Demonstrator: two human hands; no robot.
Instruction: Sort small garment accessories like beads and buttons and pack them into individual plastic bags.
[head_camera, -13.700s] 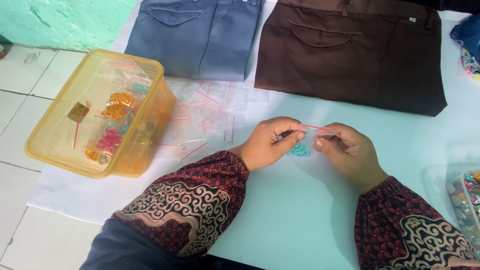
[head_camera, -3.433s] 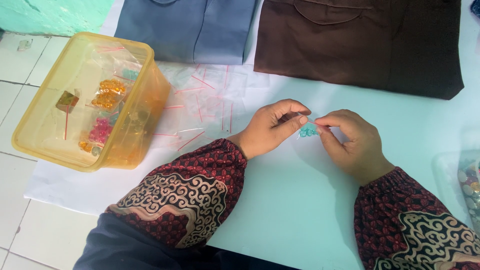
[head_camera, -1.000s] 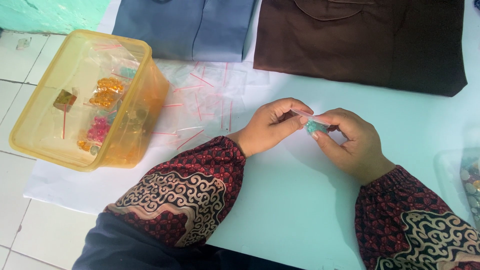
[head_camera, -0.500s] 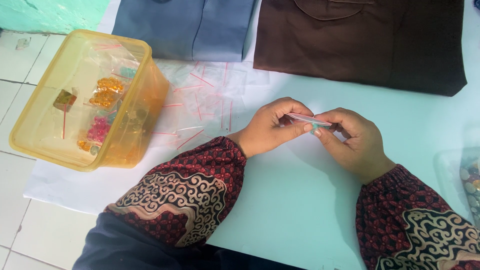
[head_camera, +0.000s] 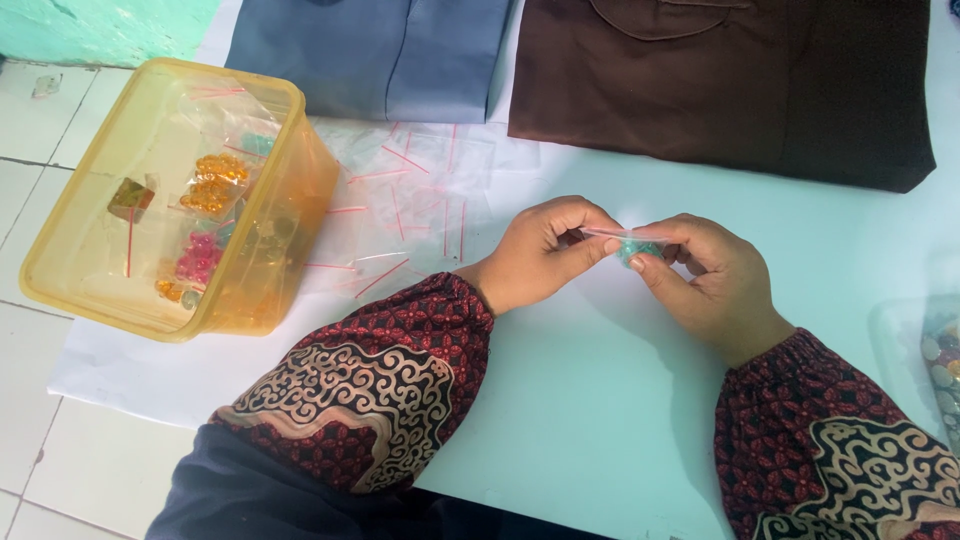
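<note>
Above the pale sheet (head_camera: 600, 400), fingers of both hands pinched tight on one small clear bag (head_camera: 632, 243) of teal beads.

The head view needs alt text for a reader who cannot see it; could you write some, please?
Two hands, left hand and right hand, pinch a small clear zip bag of teal beads between them over a white table. A yellow plastic tub of bagged beads sits to the left.
</note>
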